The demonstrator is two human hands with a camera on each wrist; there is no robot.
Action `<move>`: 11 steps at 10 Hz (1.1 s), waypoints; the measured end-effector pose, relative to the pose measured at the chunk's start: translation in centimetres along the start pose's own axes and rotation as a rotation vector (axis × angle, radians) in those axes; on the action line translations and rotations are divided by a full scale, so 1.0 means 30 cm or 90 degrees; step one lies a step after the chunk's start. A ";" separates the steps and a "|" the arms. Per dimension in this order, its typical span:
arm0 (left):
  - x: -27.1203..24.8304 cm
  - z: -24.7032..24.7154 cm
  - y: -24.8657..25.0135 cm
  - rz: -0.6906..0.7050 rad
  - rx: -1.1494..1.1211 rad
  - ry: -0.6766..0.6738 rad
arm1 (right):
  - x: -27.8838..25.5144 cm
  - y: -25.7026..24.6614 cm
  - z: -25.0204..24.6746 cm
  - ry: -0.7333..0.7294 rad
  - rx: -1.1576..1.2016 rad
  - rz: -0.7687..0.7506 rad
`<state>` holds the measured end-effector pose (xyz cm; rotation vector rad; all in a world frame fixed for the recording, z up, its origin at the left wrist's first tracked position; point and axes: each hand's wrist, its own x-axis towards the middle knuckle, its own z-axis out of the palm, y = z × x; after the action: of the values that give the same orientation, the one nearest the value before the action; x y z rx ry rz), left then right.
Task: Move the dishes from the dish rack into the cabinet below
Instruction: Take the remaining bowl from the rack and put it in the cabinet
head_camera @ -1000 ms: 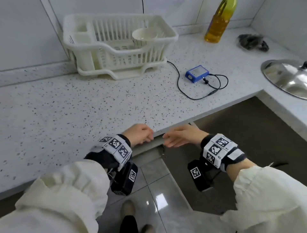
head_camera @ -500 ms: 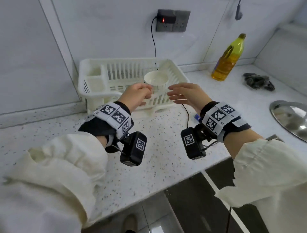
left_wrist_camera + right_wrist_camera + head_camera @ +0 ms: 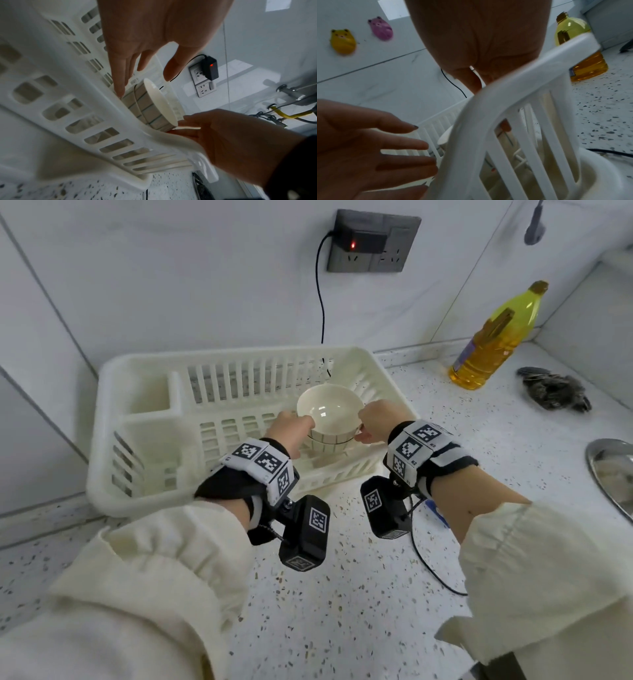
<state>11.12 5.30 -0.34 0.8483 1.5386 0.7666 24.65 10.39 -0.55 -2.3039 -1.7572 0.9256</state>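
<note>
A white dish rack [image 3: 222,354] stands at the back of the speckled counter, with stacked cream bowls [image 3: 329,412] in its right part. The bowls' outsides show grey stripes [image 3: 150,108]. My left hand [image 3: 294,426] is at the bowls' left side with straight fingers; one fingertip [image 3: 120,92] touches the lower bowl and the thumb hovers over the rim. My right hand [image 3: 371,424] is at the right side, its fingers [image 3: 181,121] touching the rim and wall. From the right wrist, the rack's rim [image 3: 505,88] hides most of the bowls [image 3: 444,138].
An oil bottle [image 3: 493,344] and a dark scrubber [image 3: 555,388] sit at the back right. A steel basin [image 3: 613,474] lies at the right edge. A black cable [image 3: 428,559] crosses the counter, and a charger [image 3: 366,242] is plugged in above the rack.
Both hands rose from the counter's front edge to the rack, and now sit on either side of the bowls. My view lifted from the floor to the wall.
</note>
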 end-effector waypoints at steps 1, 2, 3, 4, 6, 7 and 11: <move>0.043 0.011 0.001 -0.021 -0.009 -0.010 | 0.003 -0.023 0.003 -0.008 -0.042 -0.006; 0.079 0.025 -0.004 -0.032 -0.027 -0.012 | 0.019 -0.010 0.021 -0.033 0.059 0.055; 0.104 0.041 -0.015 -0.046 -0.060 -0.026 | 0.039 -0.016 0.023 -0.116 0.149 0.085; 0.109 0.049 -0.023 -0.055 -0.065 -0.028 | 0.045 -0.028 0.025 -0.137 0.179 0.066; 0.094 0.021 -0.010 0.024 -0.041 0.041 | 0.005 -0.035 0.001 -0.089 0.279 0.008; 0.040 -0.001 0.023 0.093 -0.047 0.064 | -0.055 -0.039 -0.043 -0.067 0.346 -0.033; -0.453 0.119 -0.045 0.221 -0.053 0.060 | -0.544 0.188 -0.164 -0.022 0.403 -0.154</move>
<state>15.58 -6.94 5.11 1.0436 1.4479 1.1278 29.49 -4.86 7.60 -1.6497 -1.4286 1.2491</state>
